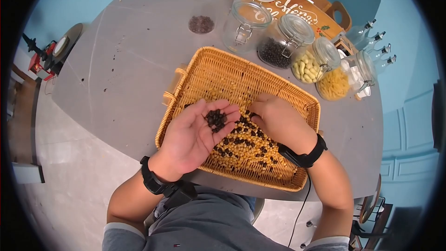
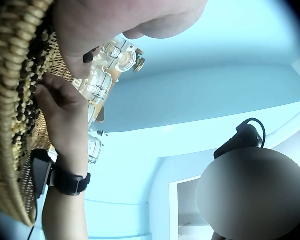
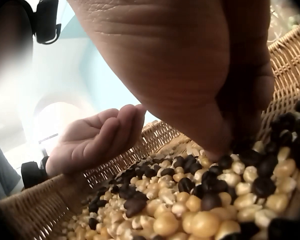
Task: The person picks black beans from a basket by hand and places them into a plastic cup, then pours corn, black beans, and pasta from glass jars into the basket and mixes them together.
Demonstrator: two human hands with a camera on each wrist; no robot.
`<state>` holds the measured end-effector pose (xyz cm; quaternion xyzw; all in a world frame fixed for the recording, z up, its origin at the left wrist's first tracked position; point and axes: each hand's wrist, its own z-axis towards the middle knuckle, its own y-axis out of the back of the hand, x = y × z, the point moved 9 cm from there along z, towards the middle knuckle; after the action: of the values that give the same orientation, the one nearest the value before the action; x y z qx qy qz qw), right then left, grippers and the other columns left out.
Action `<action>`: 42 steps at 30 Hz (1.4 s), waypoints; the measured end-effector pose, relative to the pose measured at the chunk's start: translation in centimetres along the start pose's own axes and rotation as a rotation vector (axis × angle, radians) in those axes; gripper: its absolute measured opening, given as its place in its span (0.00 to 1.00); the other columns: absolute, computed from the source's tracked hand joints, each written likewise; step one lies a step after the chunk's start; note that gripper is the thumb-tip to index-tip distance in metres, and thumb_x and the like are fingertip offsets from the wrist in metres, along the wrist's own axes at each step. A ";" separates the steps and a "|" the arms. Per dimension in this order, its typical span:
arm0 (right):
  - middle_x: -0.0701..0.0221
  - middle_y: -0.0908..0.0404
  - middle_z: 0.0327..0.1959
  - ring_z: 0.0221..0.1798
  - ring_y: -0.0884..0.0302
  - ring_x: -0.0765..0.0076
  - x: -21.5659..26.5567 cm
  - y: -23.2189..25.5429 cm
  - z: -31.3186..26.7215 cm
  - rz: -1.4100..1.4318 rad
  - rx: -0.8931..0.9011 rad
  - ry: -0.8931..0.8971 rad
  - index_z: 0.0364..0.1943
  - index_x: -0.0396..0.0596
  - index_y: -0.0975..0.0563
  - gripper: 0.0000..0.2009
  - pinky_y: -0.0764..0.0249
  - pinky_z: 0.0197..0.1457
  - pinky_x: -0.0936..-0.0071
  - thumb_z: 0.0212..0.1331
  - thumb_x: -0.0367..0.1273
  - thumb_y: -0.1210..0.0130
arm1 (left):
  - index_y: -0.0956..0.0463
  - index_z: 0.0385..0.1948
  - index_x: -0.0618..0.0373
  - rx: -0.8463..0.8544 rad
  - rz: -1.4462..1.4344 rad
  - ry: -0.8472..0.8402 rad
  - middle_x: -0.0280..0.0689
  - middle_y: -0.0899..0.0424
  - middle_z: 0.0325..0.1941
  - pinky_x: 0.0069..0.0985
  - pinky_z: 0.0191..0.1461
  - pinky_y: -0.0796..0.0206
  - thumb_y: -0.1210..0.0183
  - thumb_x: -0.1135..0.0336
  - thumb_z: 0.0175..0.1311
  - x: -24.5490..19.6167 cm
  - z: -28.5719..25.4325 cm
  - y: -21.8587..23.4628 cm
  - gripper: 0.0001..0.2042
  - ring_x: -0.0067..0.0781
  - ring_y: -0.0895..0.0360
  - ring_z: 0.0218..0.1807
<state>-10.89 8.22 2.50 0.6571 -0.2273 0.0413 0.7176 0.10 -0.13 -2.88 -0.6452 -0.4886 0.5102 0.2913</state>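
- Basket [image 1: 241, 76], wicker, one: on the grey table [image 1: 125, 65], directly before the person.
- Kernels [image 3: 205, 225], yellow, many: spread over the basket's floor, mixed with black beans.
- Left hand [image 1: 195, 135], one: over the basket's left part, palm up, fingers extended and slightly bowed, carrying a small heap.
- Black beans [image 1: 216, 120], several: that heap, resting across the left palm and finger bases, above the basket; more lie inside it among the kernels.
- Right hand [image 1: 281, 118], one: over the basket's right part, fingers and thumb turned down and drawn close together at the mixture; from here I cannot tell whether they pinch a bean.
- Bands, black, two: one on each wrist.
- Open jar [image 1: 244, 30], bean jar [image 1: 276, 51], peanut jar [image 1: 307, 66], pasta jar [image 1: 334, 83]: in a row beyond the basket's far side.
- Sign [image 1: 297, 7], white-lettered: beyond the basket, behind the jars.
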 end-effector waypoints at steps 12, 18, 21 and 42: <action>0.56 0.23 0.32 0.39 0.22 0.44 -0.4 -0.4 0.3 -0.009 0.052 0.021 0.31 0.38 0.23 0.05 0.25 0.43 0.56 0.50 0.25 0.44 | 0.31 0.57 0.68 0.006 -0.019 -0.033 0.50 0.26 0.61 0.35 0.70 0.35 0.62 0.55 0.78 -0.3 0.0 0.2 0.23 0.43 0.28 0.65; 0.54 0.22 0.31 0.38 0.22 0.43 -1.1 0.1 0.2 0.110 0.112 -0.100 0.31 0.40 0.24 0.04 0.27 0.42 0.53 0.52 0.25 0.44 | 0.31 0.57 0.67 -0.001 -0.017 -0.034 0.50 0.26 0.61 0.35 0.70 0.35 0.62 0.55 0.78 -0.3 0.0 0.2 0.23 0.43 0.28 0.65; 0.55 0.21 0.33 0.40 0.22 0.43 -0.1 0.5 0.2 0.120 0.055 0.002 0.34 0.40 0.23 0.06 0.26 0.43 0.54 0.52 0.25 0.44 | 0.31 0.57 0.67 0.000 -0.019 -0.043 0.50 0.26 0.61 0.34 0.70 0.35 0.62 0.55 0.78 -0.3 0.0 0.2 0.23 0.43 0.28 0.65; 0.60 0.20 0.31 0.37 0.20 0.53 0.3 1.6 1.0 0.203 0.022 -0.007 0.36 0.39 0.22 0.06 0.24 0.41 0.65 0.54 0.23 0.43 | 0.31 0.57 0.68 -0.007 -0.043 -0.062 0.50 0.26 0.61 0.34 0.70 0.34 0.61 0.54 0.78 -0.5 0.0 0.4 0.23 0.43 0.28 0.65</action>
<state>-11.52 7.39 4.16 0.6385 -0.2948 0.1138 0.7017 0.20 -0.74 -3.04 -0.6194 -0.5130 0.5218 0.2844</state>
